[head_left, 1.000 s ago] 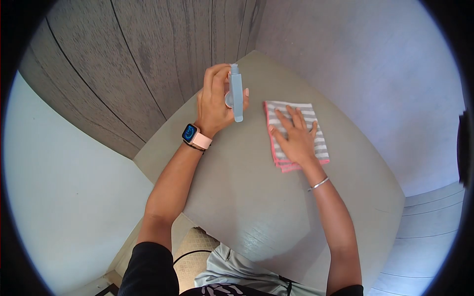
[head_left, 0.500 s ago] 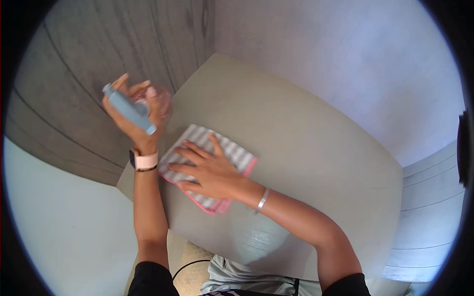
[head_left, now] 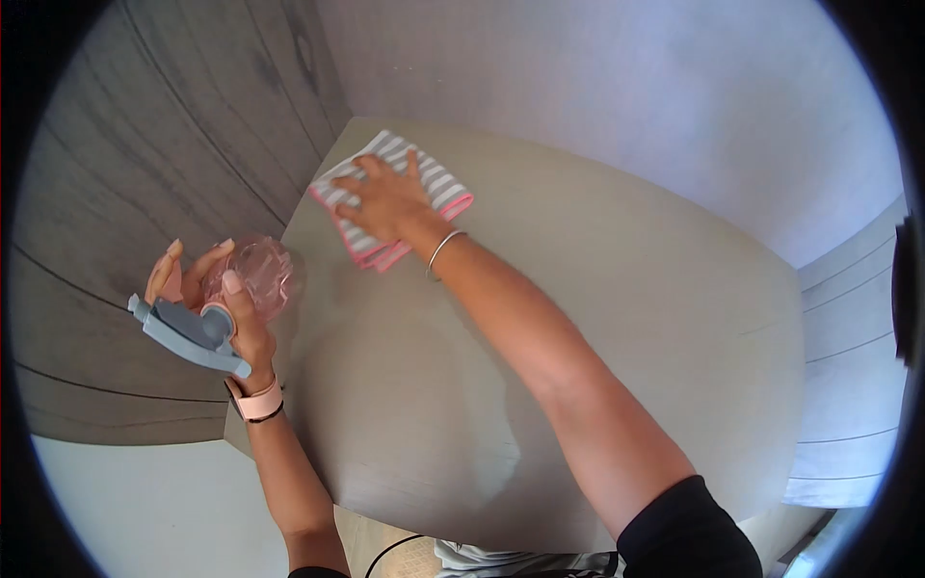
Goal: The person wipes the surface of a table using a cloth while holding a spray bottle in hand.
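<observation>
My left hand (head_left: pixel 217 299) is wrapped round the neck of a spray bottle with a clear pink body (head_left: pixel 262 275) and a grey-blue spray head (head_left: pixel 188 337). The bottle is tilted and held up beside the table's left edge. My right hand (head_left: pixel 383 199) lies with spread fingers flat on a folded cloth (head_left: pixel 438 185) with grey and white stripes and a pink edge. Under the palm, part of the cloth is hidden. The cloth rests on the table (head_left: pixel 617 279) near its far left corner.
A wood-panelled wall (head_left: pixel 193 125) stands along the left and a pale wall (head_left: pixel 597 96) behind the table. Panelling (head_left: pixel 848 366) shows at the right. A black cable (head_left: pixel 390 549) and part of a patterned seat are below the table's near edge.
My right hand and the cloth have moved left across the table, then to its far corner. My left hand has moved left and down with the bottle, which has turned so its pink body shows.
</observation>
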The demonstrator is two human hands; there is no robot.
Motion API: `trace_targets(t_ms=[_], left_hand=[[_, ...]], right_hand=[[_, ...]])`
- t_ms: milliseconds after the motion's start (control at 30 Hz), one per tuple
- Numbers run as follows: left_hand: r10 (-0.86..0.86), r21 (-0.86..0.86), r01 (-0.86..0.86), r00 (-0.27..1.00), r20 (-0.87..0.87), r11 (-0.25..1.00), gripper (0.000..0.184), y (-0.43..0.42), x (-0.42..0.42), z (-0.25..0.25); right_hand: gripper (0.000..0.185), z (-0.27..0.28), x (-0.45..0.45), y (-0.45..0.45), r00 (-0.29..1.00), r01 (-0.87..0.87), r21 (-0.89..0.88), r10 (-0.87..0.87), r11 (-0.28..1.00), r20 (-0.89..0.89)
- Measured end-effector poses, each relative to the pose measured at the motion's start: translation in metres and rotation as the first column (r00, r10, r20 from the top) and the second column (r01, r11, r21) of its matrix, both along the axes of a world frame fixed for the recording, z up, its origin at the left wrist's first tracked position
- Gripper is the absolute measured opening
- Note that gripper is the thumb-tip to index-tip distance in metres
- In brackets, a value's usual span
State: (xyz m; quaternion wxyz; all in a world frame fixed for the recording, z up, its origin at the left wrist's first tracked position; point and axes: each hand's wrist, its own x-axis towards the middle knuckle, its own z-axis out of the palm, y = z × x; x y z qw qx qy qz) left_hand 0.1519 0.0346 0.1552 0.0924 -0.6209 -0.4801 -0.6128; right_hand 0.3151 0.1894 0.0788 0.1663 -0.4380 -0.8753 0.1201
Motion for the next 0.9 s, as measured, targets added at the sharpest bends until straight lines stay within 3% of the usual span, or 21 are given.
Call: trace_targets(t_ms=[267,400,500,700,800,867,900], left_hand=[[-0.103,0.015,0.104,0.992,-0.076,0.994,0.051,-0.009,0.021,0.04],[-0.058,-0.013,0.057,0.996,-0.068,0.998,0.048,-0.009,-0.035,0.009],[-0.043,-0.009,0.043,0.999,0.021,0.999,0.046,-0.009,-0.08,-0.023],[0.005,-0.071,-0.014,0.993,-0.117,0.997,0.049,-0.017,-0.183,-0.103],[-0.024,-0.027,0.024,1.0,-0.012,0.999,0.048,-0.026,-0.205,-0.137],[-0.053,-0.011,0.057,0.974,0.221,0.998,0.039,-0.031,-0.22,-0.162],[-0.004,0.022,0.0,0.979,0.204,1.0,0.041,-0.036,-0.209,-0.158]], right_hand=[[0.058,0.042,0.13,0.018,0.954,0.3,-0.01,-0.3,0.954,0.031],[0.057,0.021,0.138,0.021,0.955,0.297,-0.025,-0.297,0.954,0.007],[0.059,-0.001,0.142,0.027,0.917,0.393,0.005,-0.392,0.919,0.07],[0.058,-0.058,0.158,0.032,0.872,0.48,0.043,-0.482,0.876,0.086],[0.058,-0.071,0.161,0.029,0.858,0.5,0.039,-0.501,0.865,0.114],[0.057,-0.08,0.161,0.035,0.859,0.495,0.061,-0.499,0.867,0.119],[0.057,-0.081,0.16,0.038,0.852,0.498,0.08,-0.504,0.864,0.138]])
